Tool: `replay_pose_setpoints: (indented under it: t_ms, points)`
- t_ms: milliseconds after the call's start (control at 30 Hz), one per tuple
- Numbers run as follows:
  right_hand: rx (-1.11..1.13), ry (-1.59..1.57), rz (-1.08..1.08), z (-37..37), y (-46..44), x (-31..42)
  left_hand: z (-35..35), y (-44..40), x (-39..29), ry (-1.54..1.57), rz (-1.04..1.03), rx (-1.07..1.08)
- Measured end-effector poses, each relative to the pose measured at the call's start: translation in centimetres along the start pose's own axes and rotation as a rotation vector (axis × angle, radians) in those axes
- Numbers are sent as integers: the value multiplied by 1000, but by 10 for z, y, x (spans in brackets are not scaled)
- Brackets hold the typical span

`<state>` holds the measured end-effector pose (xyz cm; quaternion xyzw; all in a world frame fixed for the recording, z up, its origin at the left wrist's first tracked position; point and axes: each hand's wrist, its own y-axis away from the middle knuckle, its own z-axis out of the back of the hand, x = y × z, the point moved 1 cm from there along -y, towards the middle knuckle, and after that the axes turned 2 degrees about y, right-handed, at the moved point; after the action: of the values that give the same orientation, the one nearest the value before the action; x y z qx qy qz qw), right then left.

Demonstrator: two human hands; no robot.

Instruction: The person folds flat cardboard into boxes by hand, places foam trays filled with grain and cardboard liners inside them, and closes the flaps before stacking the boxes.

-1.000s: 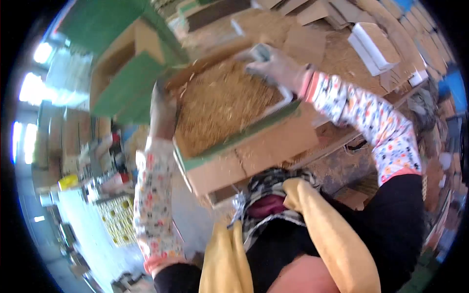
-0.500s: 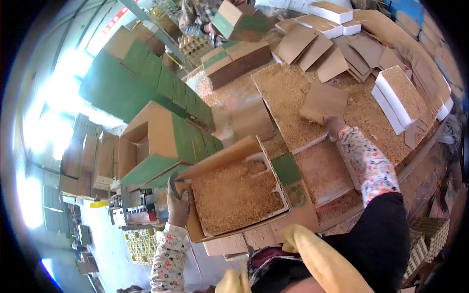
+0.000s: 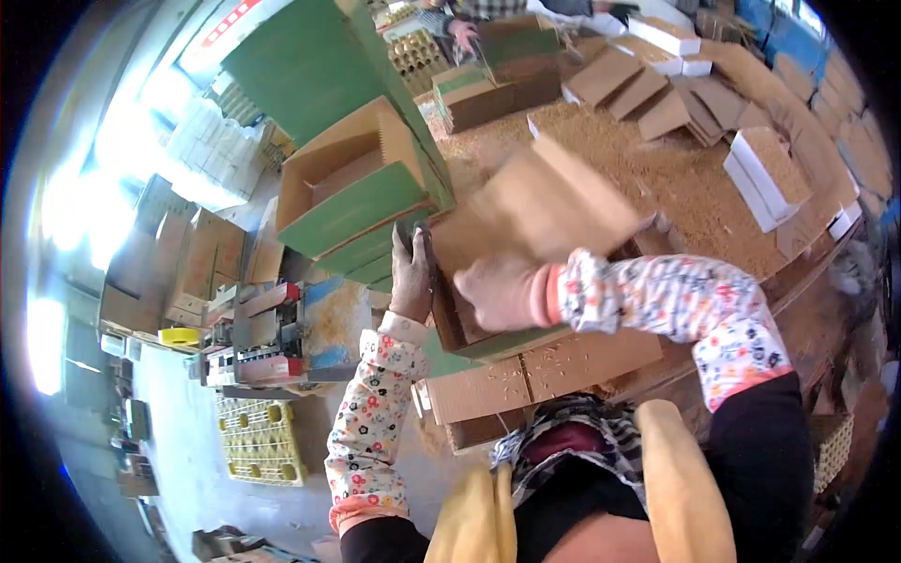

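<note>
A carton [image 3: 511,345] with green edges stands open in front of me, its near flap [image 3: 563,371] folded outward and dotted with brown bits. Over its inside lies a blurred brown cardboard sheet [image 3: 549,202], raised at the far side. My left hand [image 3: 411,277] rests at the carton's left wall, fingers stretched upward, with dark fingertips. Inside the near left part of the carton, my right hand [image 3: 507,293] is on or beside the cardboard; motion blurs its fingers, and its grip cannot be made out.
Green cartons [image 3: 361,211], the top one open, stand at the left. Beyond are sawdust, loose cardboard sheets [image 3: 662,113] and white foam blocks [image 3: 765,178]. Another person's hand [image 3: 463,36] is near a far carton [image 3: 474,98]. A yellow pallet [image 3: 258,441] lies lower left.
My right hand has come from the sawdust table to the carton; a cardboard sheet now covers the sawdust fill seen inside before. My left hand no longer shows the dark curved tool.
</note>
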<state>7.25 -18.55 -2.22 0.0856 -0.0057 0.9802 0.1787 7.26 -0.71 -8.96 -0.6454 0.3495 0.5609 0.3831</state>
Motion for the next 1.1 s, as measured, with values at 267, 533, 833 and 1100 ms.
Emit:
replay_pose_setpoints:
  t_ms: [267,533,833,1100]
  points:
    - [31,31,-272,7,61,-46,-27,71,-74,-1678,-581,853]
    - [510,-25,-287,-1,66,-79,-68,46,-52,-1612,-192,1197]
    - [168,-636,-550,-26,120,-169,13,74,54,-405,372,-32]
    - [-405,-1743,-686,-84,133,-85,-2,61,48,-331,203,93]
